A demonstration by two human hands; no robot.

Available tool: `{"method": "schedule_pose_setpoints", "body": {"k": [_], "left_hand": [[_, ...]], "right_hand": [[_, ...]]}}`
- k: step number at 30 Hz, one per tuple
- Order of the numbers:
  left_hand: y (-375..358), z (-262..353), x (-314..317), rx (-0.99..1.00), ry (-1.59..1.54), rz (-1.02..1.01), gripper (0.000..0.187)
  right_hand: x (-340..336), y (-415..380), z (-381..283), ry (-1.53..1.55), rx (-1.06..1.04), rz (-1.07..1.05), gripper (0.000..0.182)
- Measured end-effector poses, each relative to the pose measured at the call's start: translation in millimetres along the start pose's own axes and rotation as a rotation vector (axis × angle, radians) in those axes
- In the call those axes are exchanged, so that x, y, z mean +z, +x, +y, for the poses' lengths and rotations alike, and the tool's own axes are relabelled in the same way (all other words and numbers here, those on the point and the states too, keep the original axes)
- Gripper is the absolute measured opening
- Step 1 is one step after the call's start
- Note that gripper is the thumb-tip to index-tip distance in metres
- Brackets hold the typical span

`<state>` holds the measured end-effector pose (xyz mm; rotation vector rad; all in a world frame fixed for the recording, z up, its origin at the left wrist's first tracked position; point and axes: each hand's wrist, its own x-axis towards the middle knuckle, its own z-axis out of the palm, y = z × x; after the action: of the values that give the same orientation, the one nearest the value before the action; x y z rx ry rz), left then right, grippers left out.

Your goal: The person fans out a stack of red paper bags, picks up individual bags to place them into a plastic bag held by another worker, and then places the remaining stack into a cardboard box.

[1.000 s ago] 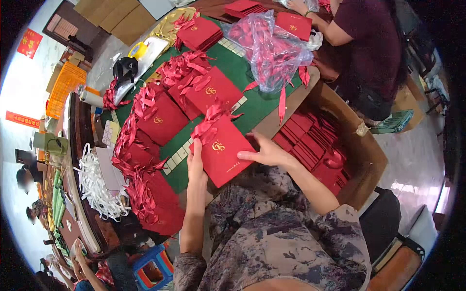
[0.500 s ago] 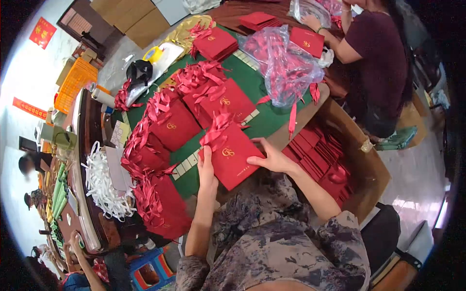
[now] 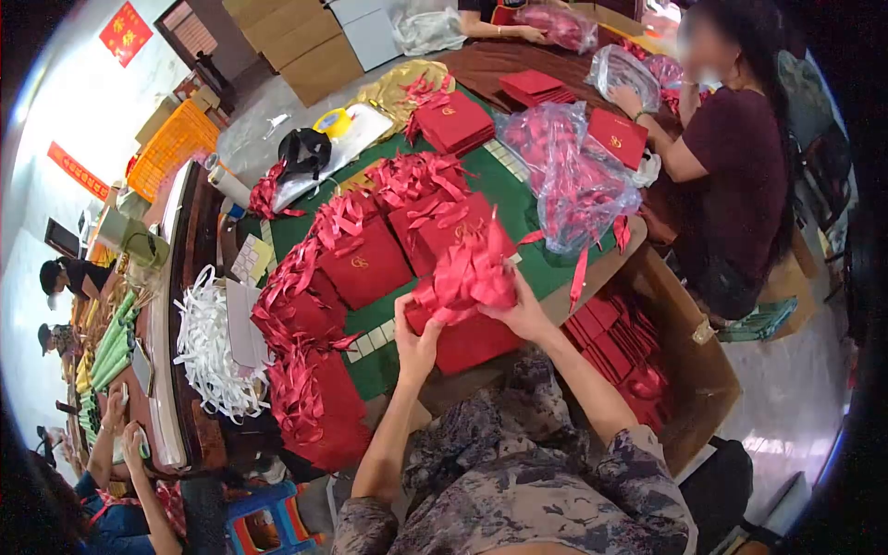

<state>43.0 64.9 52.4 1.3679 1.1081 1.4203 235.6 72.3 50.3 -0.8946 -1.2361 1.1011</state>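
A red bag (image 3: 476, 344) with a bunch of red ribbons (image 3: 470, 277) over its upper part is between my two hands near the table's front edge. My left hand (image 3: 418, 340) grips its left side by the ribbons. On the right side, my right hand (image 3: 520, 310) closes on the ribbon bunch. The bag's gold print is hidden. Behind it and to the left, stacks of red bags (image 3: 363, 271) with ribbons on top stand on the green mat (image 3: 368, 321).
Clear plastic (image 3: 592, 199) with red ribbons lies at the right of the mat. A cardboard box (image 3: 680, 319) of red bags stands at my right. White strips (image 3: 217, 347) are at the left. Across the table, a person (image 3: 740, 176) touches a red bag.
The ribbons now stand bunched over the bag and cover its print. Both hands have moved up to the ribbons. The whole view has shifted, and another person's arm shows at the top.
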Motion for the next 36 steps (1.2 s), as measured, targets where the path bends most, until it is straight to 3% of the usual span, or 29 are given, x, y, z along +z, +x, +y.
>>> {"method": "schedule_pose_setpoints", "body": {"k": [3,4,5,7,9,11,12,14,17,20,22,24,25,27,29,31,33,36], "left_hand": [[1.8,-4.5,-3.5,0.121,-0.024,-0.098,0.044],[0.8,-8.0,-7.3,0.062,0.01,-0.132,0.049],[-5.2,-11.7,-8.2,0.063,0.007,-0.123,0.049],[-12.4,-5.5,0.6,0.212,0.102,-0.084,0.052],[-17.1,-9.0,9.6,0.119,-0.026,-0.029,0.051],[-15.3,-23.4,14.0,0.196,0.008,0.091,0.046],[-16.0,-21.3,17.6,0.195,0.001,0.117,0.042],[-15.0,-16.2,18.0,0.193,0.018,0.132,0.039],[-8.7,-22.7,14.9,0.244,0.088,0.125,0.033],[-3.5,-33.7,17.5,0.33,0.175,0.276,0.031],[-3.0,-36.4,19.6,0.243,0.058,0.268,0.026],[9.5,-23.7,22.0,0.252,0.054,0.216,0.02],[17.0,-12.6,26.4,0.27,0.045,0.209,0.02],[31.3,10.1,36.4,0.2,0.075,0.2,0.019],[53.0,31.6,48.8,0.219,0.15,0.156,0.015],[72.9,52.9,66.9,0.137,0.105,0.091,0.011],[99.2,61.6,86.0,0.176,0.087,0.07,0.008],[153.8,25.6,108.6,-0.107,0.187,-0.027,0.019]], "right_hand": [[-8.8,5.2,-5.3,0.085,-0.104,-0.124,0.063],[-13.8,-3.3,9.7,-0.174,-0.091,-0.04,0.067],[-19.6,-10.9,24.0,-0.177,-0.092,-0.049,0.067],[-21.5,-15.8,32.8,0.196,0.076,-0.179,0.086],[-19.2,-27.0,54.7,0.085,0.03,-0.13,0.076],[-18.1,-33.2,70.3,0.29,0.202,-0.023,0.062],[-17.5,-32.0,70.4,0.285,0.202,-0.027,0.062],[-13.7,-27.8,71.8,0.037,0.0,-0.096,0.057],[-7.5,-22.1,63.1,-0.071,-0.007,-0.015,0.058],[-14.2,-24.7,96.1,-0.121,0.012,-0.026,0.067],[-15.6,-14.8,91.1,-0.203,0.049,-0.038,0.069],[-5.5,-1.7,73.9,0.153,-0.075,0.047,0.064],[-9.8,6.4,64.0,0.148,-0.096,0.05,0.064],[-17.0,18.7,36.2,0.3,0.065,0.019,0.06],[-32.9,33.7,9.1,0.23,0.084,-0.056,0.051],[-39.3,50.9,-5.6,0.05,-0.131,0.08,0.053],[-50.7,65.5,-22.7,-0.069,-0.127,0.186,0.053],[-79.5,97.0,-12.6,-0.372,-0.085,0.445,0.064]]}}
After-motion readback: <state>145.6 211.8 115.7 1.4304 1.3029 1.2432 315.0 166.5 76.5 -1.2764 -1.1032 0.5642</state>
